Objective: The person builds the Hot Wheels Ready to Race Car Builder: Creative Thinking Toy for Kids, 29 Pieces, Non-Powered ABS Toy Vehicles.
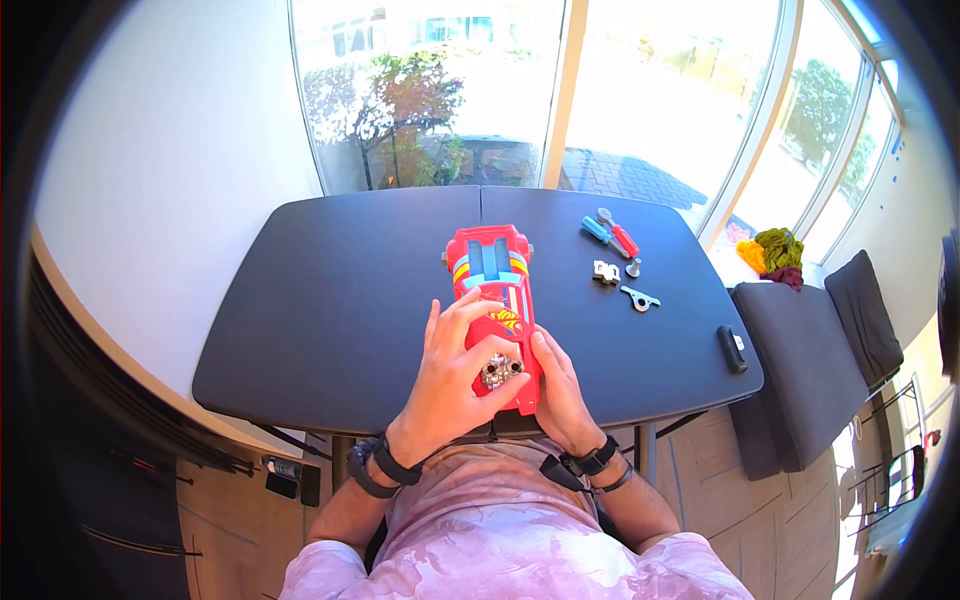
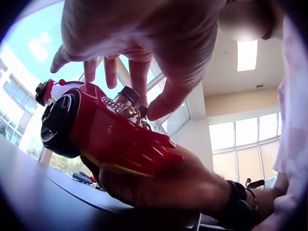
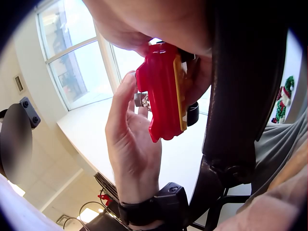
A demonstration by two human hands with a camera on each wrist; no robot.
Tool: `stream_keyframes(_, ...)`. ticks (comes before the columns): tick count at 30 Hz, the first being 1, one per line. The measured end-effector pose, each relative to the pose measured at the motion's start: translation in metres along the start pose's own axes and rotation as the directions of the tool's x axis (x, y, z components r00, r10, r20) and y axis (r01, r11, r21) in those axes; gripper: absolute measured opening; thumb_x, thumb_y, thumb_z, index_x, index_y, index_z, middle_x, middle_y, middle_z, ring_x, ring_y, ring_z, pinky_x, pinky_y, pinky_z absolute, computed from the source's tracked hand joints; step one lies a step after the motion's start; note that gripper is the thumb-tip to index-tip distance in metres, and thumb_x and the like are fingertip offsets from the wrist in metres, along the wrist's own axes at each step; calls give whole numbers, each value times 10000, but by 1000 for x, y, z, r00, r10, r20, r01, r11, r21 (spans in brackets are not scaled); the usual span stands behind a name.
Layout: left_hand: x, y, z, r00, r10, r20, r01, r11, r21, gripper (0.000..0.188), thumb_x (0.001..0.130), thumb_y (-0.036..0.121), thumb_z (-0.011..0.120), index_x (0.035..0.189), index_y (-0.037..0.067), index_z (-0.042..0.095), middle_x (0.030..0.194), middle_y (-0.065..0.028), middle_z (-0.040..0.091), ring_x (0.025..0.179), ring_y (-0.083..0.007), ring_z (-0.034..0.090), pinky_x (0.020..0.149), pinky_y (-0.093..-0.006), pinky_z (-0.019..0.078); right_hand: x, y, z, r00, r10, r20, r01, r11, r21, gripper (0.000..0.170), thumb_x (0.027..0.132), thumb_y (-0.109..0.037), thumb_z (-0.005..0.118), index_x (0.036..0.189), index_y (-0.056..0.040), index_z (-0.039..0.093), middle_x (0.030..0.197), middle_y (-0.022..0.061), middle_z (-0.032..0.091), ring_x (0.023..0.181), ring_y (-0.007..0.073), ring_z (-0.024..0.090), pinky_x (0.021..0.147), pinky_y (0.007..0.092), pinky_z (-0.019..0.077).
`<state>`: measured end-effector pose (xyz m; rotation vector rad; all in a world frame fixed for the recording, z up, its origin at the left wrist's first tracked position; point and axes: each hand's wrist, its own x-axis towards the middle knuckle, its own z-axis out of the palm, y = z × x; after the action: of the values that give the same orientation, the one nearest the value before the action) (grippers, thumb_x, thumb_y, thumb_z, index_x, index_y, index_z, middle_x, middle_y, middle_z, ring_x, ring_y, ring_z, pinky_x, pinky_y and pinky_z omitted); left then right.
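Observation:
A red toy car point(image 1: 486, 236) with blue windows and yellow trim is held above the near side of the table. The left hand point(image 1: 450, 365) has its thumb and index finger curled on a silver engine-like part point(image 1: 502, 372) on the car's near end; its other fingers spread over the car. Around the car's right side and underside, the right hand point(image 1: 562, 395) grips it. In the left wrist view the silver part point(image 2: 126, 107) sits on top of the red body point(image 2: 113, 139), thumb touching it. The right wrist view shows the car point(image 3: 162, 94) edge-on.
On the dark table point(image 1: 320, 300), at the back right, lie a blue-handled tool point(image 1: 603, 235), a red-handled tool point(image 1: 624, 240) and several silver parts point(image 1: 641, 299). A small black object point(image 1: 733, 349) lies near the right edge. A dark cushioned seat point(image 1: 790, 370) stands beyond.

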<state>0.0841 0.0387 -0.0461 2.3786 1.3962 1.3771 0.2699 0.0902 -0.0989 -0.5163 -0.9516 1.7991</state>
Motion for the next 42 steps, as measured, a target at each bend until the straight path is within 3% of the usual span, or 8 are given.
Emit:
stream_keyframes(3,2,4,-8,997,66,47,-66,998,8,351,853,238,938,1177,181,817,1567,-126,556,1608,-429,432,1345,-728,177,-2,-1,2,1000,2,3,-2,1000,-4,440,1246,-310,493,1572,-17,537,1447,106,682,1310,152,684,1104,350,587)
stream_keyframes(6,5,16,-6,998,-43,-41,41,998,-49,327,850,258,952,1141,185,822,1560,-123,563,1594,-426,451,1341,-733,184,0,0,0,1000,-1,-1,1,1000,-7,443,1245,-314,496,1573,-18,532,1443,110,683,1299,154,689,1100,352,591)
stream_keyframes(9,1,3,-1,1000,2,-22,-1,1000,29,283,859,250,944,1107,185,823,1561,-118,566,1586,-422,460,1338,-737,189,0,2,-1,1000,15,-8,-15,1000,16,446,1244,-317,500,1576,-20,526,1438,112,684,1290,156,694,1096,353,594)
stream_keyframes(21,3,6,-6,999,50,12,-50,998,-37,307,832,279,978,1049,155,800,1541,-130,583,1580,-428,471,1337,-729,219,0,1,0,1000,-6,-1,6,1000,-6,441,1245,-312,499,1575,-22,528,1442,111,680,1290,154,694,1095,351,595)
stream_keyframes(24,5,15,-4,998,-20,-64,18,1000,-24,319,828,284,988,1070,158,821,1545,-130,584,1586,-426,466,1341,-718,223,0,1,-1,1000,-4,6,4,1000,8,438,1245,-309,497,1571,-18,526,1436,115,685,1277,160,705,1072,351,610)
stream_keyframes(30,1,2,-4,998,21,-60,-22,1000,-9,278,828,240,989,1073,169,876,1509,-112,619,1559,-406,503,1339,-704,252,-2,-1,2,999,-11,36,12,1000,-21,447,1248,-325,472,1582,-32,520,1443,129,690,1297,186,712,1084,377,614)
stream_keyframes(33,2,4,-6,999,7,-45,-8,1000,-23,245,835,219,982,1053,166,882,1480,-95,639,1522,-381,535,1335,-700,267,-1,0,1,1000,2,8,-2,1000,2,433,1245,-309,495,1565,-19,524,1420,118,692,1255,162,719,1039,350,625)
stream_keyframes(42,1,0,-7,1000,20,-5,-20,997,-74,233,874,230,940,1078,153,859,1465,-74,640,1506,-351,520,1334,-710,242,-2,-1,3,1000,-7,4,7,1000,-22,437,1248,-309,492,1586,-33,524,1439,94,683,1298,138,682,1078,338,595)
